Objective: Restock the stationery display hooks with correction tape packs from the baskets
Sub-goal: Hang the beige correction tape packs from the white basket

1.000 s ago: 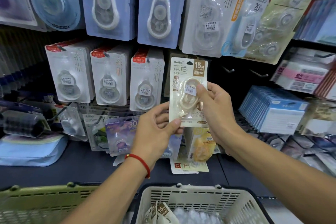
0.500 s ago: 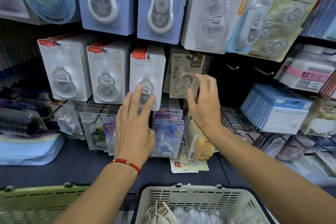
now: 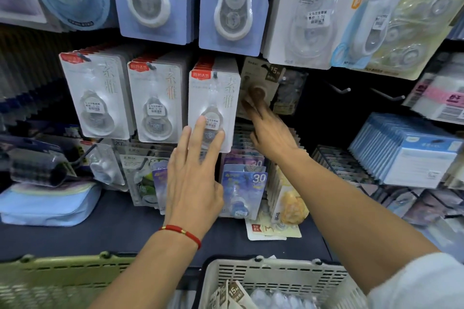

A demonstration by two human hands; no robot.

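Fingertips of the right hand [image 3: 272, 133] reach up to the beige correction tape pack [image 3: 261, 86], which hangs on its hook [image 3: 266, 69] in the shadowed slot just right of the white packs [image 3: 213, 103]; the fingers are blurred, so I cannot tell whether they pinch the pack or merely press it. The left hand [image 3: 194, 178] is spread flat, fingers straight, its tips lying on the lower edge of the nearest white pack and holding nothing. Below, the white basket [image 3: 276, 276] holds more packs, with the green basket [image 3: 62, 273] beside it. A second ago both hands held the beige pack out in front of the display; since then it has gone onto the hook and the left hand has let go.
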